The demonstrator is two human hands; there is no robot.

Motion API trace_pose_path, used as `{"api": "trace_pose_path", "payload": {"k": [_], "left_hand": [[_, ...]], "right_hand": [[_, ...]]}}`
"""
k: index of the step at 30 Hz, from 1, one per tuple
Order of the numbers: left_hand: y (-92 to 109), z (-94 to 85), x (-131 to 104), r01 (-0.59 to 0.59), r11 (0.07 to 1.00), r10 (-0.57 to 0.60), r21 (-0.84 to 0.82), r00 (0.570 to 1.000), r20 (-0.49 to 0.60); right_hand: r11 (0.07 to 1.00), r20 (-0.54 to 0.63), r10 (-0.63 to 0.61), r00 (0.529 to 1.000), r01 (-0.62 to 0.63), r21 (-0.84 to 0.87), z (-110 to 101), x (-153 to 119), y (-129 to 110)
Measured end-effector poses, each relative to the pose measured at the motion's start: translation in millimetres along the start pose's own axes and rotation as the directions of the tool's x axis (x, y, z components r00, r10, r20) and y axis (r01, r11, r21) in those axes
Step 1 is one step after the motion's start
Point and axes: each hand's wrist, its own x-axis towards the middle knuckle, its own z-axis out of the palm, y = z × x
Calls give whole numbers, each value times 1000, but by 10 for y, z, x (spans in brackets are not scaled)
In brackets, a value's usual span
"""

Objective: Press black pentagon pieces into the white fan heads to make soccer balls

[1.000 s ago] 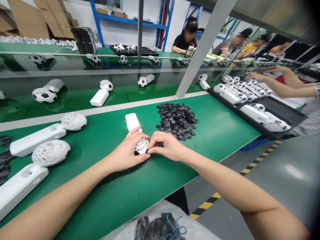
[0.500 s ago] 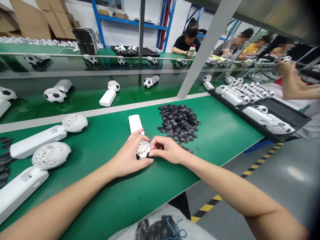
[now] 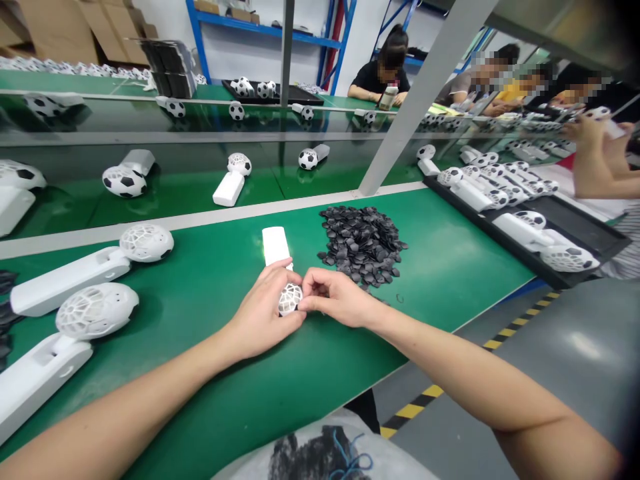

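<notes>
My left hand (image 3: 267,303) is wrapped round the round, soccer-ball-patterned head (image 3: 290,299) of a white handheld fan, holding it low over the green tabletop. The fan's white handle (image 3: 277,245) points away from me, beyond my fingers. My right hand (image 3: 333,298) pinches at the right side of the ball, thumb and forefinger touching its edge. A small dark bit of a black patch (image 3: 299,308) shows at those fingertips; most of it is hidden. Beyond my right hand lies a heap of black patches (image 3: 364,243).
Two white ball-headed fans (image 3: 97,311) lie at the left by more black pieces (image 3: 6,313). A black tray (image 3: 607,233) of fans is on the right. Several fans lie on the green conveyor (image 3: 180,180) behind a metal post (image 3: 400,120). Other people sit further back.
The fan head has turned slightly in my left hand, and less black shows at my right fingertips. Fans on the near conveyor have shifted to the right. The view has tilted a little.
</notes>
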Motion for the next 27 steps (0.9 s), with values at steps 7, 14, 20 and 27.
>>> {"api": "trace_pose_path", "payload": {"k": [7,14,20,27], "left_hand": [[-57,-102,-4,16,1000,-13,-22,994,105],[-63,-92,-19,-51,997,55,-51,995,88],[-54,-254,-31,167,984,-164,-56,984,67],[-57,-509,-12,121,989,-97,-88,967,237]], "right_hand": [[841,-213,-142,967,5,-541,-348,209,4],[572,-172,-42,984,-117,-812,-629,410,146],[617,-120,-5,993,-91,-782,-673,451,125],[909,-69,37,997,-62,-412,-440,161,-86]]}}
